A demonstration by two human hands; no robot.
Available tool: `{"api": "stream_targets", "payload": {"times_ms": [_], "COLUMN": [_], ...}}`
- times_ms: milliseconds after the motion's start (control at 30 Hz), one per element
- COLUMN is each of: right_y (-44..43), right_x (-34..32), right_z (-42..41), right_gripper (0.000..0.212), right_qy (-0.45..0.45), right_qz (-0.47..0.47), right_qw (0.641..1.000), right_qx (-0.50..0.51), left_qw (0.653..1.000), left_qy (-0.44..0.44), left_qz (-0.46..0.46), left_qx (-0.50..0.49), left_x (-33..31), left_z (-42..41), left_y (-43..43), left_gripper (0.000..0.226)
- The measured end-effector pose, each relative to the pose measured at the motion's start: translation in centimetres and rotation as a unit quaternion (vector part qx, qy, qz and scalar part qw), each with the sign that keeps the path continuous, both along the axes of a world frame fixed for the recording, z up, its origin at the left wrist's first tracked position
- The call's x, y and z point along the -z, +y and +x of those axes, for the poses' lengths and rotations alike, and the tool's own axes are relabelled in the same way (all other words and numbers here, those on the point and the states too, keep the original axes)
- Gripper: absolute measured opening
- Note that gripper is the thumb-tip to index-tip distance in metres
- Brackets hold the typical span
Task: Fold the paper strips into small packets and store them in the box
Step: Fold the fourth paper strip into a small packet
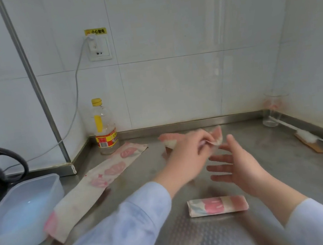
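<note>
The strip I'm working on is held up above the far middle of the counter, pinched between the thumb and fingertips of my left hand, with paper sticking out on both sides of the grip. My right hand is just beside it, fingers spread; I cannot tell if it touches the paper. A folded packet lies nearer me, and a second strip lies flat to the left, its near end right by the box

Single head-worn wide-angle view, looking forward and down onto a counter from close above; tiled wall fills the top half, left hand and right hand near centre.
</note>
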State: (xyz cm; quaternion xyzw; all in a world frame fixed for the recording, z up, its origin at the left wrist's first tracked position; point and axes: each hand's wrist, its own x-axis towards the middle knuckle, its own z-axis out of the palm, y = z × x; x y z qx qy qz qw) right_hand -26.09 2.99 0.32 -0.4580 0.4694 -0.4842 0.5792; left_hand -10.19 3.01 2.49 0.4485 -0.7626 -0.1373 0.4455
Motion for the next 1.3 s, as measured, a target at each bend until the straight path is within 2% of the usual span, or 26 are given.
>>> {"api": "stream_targets", "payload": {"times_ms": [100,133,200,233,300,367,433,533,600,633,700,767,833,867,900,967,1067,1100,1200,1300], "right_y": [-0.1,-0.1,0.1,0.2,0.2,0.1,0.2,0.0,0.0,-0.2,0.0,0.2,0.8,1.1,1.3,1.7,2.0,1.9,1.4,0.1], "right_x": [-0.1,0.1,0.4,0.5,0.9,1.4,1.3,1.4,1.0,0.7,-0.5,-1.7,-2.6,-2.9,-3.2,-3.3,-2.6,-2.2,-0.8,0.6], "right_z": [-2.6,-3.6,-5.1,-5.6,-6.1,-6.2,-6.1,-6.0,-5.7,-5.5,-5.1,-4.7,-4.4,-4.2,-4.0,-3.9,-4.3,-4.5,-4.9,-4.6], "right_gripper": [0.081,0.083,0.075,0.067,0.058,0.061,0.059,0.041,0.038,0.044,0.053,0.054,0.054,0.056,0.059,0.065,0.057,0.054,0.053,0.07], "right_qy": [-0.1,-0.107,-0.088,-0.077,-0.022,0.065,0.124,0.151,0.108,0.073,0.0,-0.068,-0.119,-0.135,-0.147,-0.161,-0.154,-0.149,-0.103,-0.023], "right_qz": [0.07,0.082,0.096,0.1,0.107,0.095,0.085,0.084,0.059,0.045,0.016,-0.019,-0.058,-0.074,-0.082,-0.085,-0.076,-0.067,-0.047,-0.013], "right_qw": [0.989,0.987,0.985,0.982,0.984,0.988,0.985,0.978,0.983,0.987,0.991,0.983,0.97,0.964,0.959,0.955,0.958,0.96,0.973,0.99], "right_qx": [-0.083,-0.092,-0.116,-0.138,-0.141,-0.102,-0.088,-0.115,-0.138,-0.137,-0.136,-0.167,-0.205,-0.218,-0.226,-0.235,-0.232,-0.227,-0.203,-0.14], "left_qw": [0.989,0.982,0.967,0.965,0.966,0.962,0.94,0.883,0.84,0.814,0.758,0.7,0.649,0.643,0.648,0.675,0.707,0.716,0.807,0.875], "left_qy": [-0.036,-0.03,0.04,0.085,0.154,0.141,0.128,0.226,0.271,0.279,0.271,0.294,0.362,0.384,0.401,0.468,0.578,0.594,0.524,0.453], "left_qz": [0.047,0.072,0.137,0.16,0.19,0.229,0.294,0.391,0.458,0.501,0.593,0.645,0.648,0.632,0.607,0.528,0.374,0.332,0.246,0.152], "left_qx": [0.132,0.174,0.213,0.19,0.081,-0.049,-0.119,-0.125,-0.108,-0.088,-0.014,0.082,0.168,0.201,0.227,0.217,0.164,0.154,0.114,0.081], "left_x": [1.9,2.4,3.0,3.2,3.7,4.6,5.4,5.5,4.6,4.2,3.5,3.2,2.5,2.1,1.5,0.1,-2.5,-3.5,-5.8,-6.8], "left_z": [-2.4,-2.6,-2.7,-2.4,-1.5,-0.2,0.7,0.6,0.3,0.1,0.0,0.0,-0.3,-0.5,-0.6,-0.5,0.4,0.7,1.4,2.0], "left_y": [1.3,1.6,1.9,1.7,0.5,-1.1,-2.3,-3.1,-2.8,-2.6,-2.2,-2.0,-1.6,-1.5,-1.5,-1.8,-2.9,-3.3,-4.8,-6.7], "left_gripper": [0.017,0.019,0.017,0.017,0.016,0.018,0.018,0.017,0.024,0.032,0.062,0.085,0.085,0.082,0.08,0.069,0.03,0.026,0.047,0.054]}}
